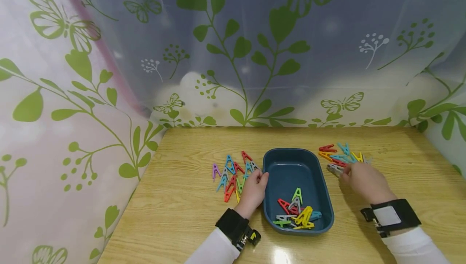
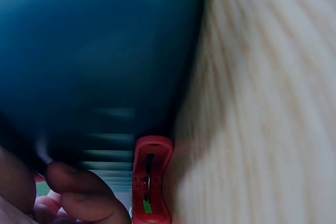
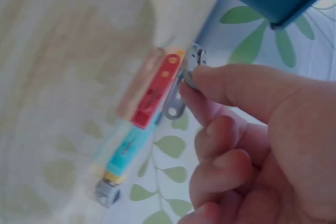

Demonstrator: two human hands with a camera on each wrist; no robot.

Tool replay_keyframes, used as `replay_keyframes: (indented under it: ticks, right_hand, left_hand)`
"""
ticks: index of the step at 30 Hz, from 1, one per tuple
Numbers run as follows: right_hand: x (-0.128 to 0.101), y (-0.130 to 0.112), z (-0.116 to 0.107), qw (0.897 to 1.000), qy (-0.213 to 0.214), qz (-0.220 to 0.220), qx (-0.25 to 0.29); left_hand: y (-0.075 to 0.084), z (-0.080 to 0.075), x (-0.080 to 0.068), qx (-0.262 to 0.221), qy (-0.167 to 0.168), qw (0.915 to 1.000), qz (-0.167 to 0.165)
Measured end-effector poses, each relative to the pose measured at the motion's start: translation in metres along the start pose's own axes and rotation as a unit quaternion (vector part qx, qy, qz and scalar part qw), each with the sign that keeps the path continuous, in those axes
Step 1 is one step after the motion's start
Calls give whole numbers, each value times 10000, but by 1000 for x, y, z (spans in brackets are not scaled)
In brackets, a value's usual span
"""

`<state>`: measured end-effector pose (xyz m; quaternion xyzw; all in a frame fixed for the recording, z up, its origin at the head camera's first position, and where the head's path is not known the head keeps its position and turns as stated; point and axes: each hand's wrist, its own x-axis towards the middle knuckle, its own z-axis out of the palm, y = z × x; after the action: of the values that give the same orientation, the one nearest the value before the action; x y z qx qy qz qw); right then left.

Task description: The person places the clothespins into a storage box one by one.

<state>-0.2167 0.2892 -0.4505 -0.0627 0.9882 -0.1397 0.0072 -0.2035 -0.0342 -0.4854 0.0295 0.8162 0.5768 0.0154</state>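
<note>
1. A dark blue tray (image 1: 291, 167) is set on the wooden surface (image 1: 182, 215), with several coloured clips (image 1: 296, 211) gathered in its near end.
2. The left hand (image 1: 253, 189) is laid against the tray's left rim, beside a scatter of clips (image 1: 233, 175) on the surface.
3. In the left wrist view, the curled fingertips (image 2: 79, 192) of the left hand are seen close to the tray wall, just beside a red clip (image 2: 151, 179); whether anything is pinched cannot be told from the blurred picture.
4. The right hand (image 1: 365, 181) is placed to the right of the tray, at the near edge of a second group of clips (image 1: 340, 154).
5. A grey clip (image 3: 184, 85) is pinched between the thumb and fingers of the right hand, as shown in the right wrist view, just beside a red clip (image 3: 157, 90) and a teal clip (image 3: 126, 153).
6. A sheer curtain (image 1: 233, 45) printed with green leaves and butterflies is hung behind and around the surface.
</note>
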Motion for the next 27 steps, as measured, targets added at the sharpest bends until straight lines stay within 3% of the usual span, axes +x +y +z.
replay_keyframes:
  ticks: [6, 14, 27]
  right_hand:
    - [-5, -15, -7, 9980, 598, -183, 58]
    - [-17, -50, -16, 9870, 1434, -717, 95]
    - [-35, -94, -12, 9912, 790, -1058, -60]
  left_hand:
    - [1, 0, -1, 3, -14, 10000, 14]
    - [0, 0, -1, -4, 7, 10000, 34]
    - [-1, 0, 1, 58, -9, 10000, 51]
